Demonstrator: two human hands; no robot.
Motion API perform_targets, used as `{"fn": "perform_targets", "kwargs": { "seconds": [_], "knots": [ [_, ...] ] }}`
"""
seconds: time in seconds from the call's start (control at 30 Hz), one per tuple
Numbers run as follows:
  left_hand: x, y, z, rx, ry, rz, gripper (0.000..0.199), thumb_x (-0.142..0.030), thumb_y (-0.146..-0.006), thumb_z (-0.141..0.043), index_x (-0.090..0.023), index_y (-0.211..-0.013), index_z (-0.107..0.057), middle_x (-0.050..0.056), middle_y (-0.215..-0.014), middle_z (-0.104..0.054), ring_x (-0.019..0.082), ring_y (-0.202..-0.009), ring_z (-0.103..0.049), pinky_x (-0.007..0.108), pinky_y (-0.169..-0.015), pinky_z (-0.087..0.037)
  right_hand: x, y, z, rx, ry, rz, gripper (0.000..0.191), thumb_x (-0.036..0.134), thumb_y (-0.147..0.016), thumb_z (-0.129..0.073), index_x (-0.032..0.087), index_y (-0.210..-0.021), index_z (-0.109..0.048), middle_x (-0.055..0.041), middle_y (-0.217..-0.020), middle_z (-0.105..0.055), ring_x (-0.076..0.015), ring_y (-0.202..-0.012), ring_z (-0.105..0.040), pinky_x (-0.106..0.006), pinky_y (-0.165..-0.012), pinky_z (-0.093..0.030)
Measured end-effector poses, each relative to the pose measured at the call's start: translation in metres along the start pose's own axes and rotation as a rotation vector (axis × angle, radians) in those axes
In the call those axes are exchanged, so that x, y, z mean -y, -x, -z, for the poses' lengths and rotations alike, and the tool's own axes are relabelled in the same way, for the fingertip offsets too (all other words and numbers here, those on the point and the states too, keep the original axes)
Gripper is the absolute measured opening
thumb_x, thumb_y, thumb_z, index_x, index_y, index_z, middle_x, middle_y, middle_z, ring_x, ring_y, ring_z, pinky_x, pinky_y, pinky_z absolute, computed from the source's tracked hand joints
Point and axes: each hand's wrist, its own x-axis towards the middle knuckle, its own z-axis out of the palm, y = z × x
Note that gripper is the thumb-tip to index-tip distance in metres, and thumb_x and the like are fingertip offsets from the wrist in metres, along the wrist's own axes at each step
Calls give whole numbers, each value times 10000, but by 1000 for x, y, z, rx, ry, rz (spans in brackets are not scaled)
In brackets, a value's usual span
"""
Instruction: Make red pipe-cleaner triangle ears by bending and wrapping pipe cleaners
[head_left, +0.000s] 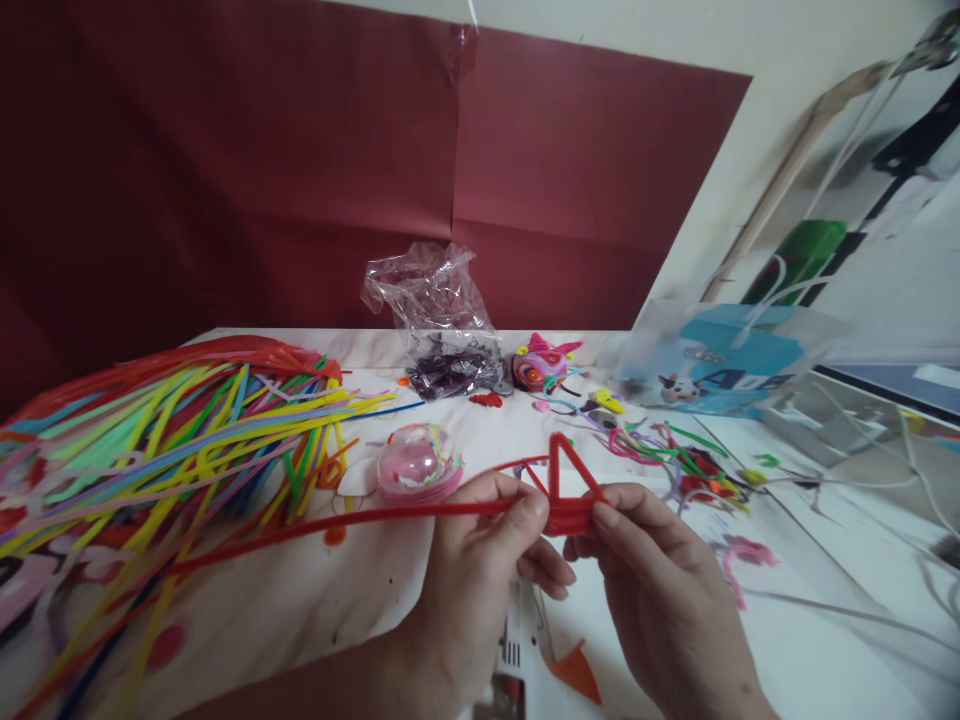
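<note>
Between my two hands is a red pipe cleaner shape [568, 516], bent into a band with triangular points standing up from it. My left hand [480, 560] pinches its left side between thumb and fingers. A long loose red pipe cleaner [337, 522] runs from there out to the left. With thumb and fingertips, my right hand [660, 570] grips the band's right end. Just beyond my left hand sits a clear dome [420, 462] with a pink rim and coloured bits inside. An orange pointed piece [576, 672] lies below, between my wrists.
A heap of many-coloured pipe cleaners [195, 430] covers the table's left. At the back stand a clear plastic bag [450, 340] and a pink coiled figure [541, 365]. Scraps [697, 465] lie to the right, before a blue-and-white bag [727, 365].
</note>
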Motion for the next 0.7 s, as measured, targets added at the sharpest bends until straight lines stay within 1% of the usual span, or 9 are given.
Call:
{"fn": "perform_targets", "kwargs": {
  "seconds": [0.17, 0.37, 0.7],
  "knots": [
    [-2, 0, -2, -11, 50, 32, 111, -222, -750, -592, -138, -687, -556, 12, -512, -606, 114, -483, -578, 220, -497, -461, -2, -2, 2, -1, -14, 5, 210, 315, -563, -798, 188, -654, -659, 2, -573, -615, -115, -511, -529, -202, -494, -448],
    [-2, -1, -2, -54, 22, 33, 120, -217, -708, -634, -117, -671, -578, 15, -507, -600, 110, -464, -558, 224, -483, -448, -1, -3, 3, 29, -2, 14, 201, 326, -583, -788, 185, -651, -662, -3, -561, -622, -112, -511, -517, -199, -510, -446],
    [-1, -1, 0, -7, 10, 35, 108, -224, -701, -632, -132, -680, -578, 7, -501, -583, 108, -487, -530, 228, -500, -409, -1, -2, 5, 22, 2, -7, 195, 319, -592, -780, 179, -642, -655, 2, -554, -611, -110, -511, -508, -198, -501, -436]
  ]
}}
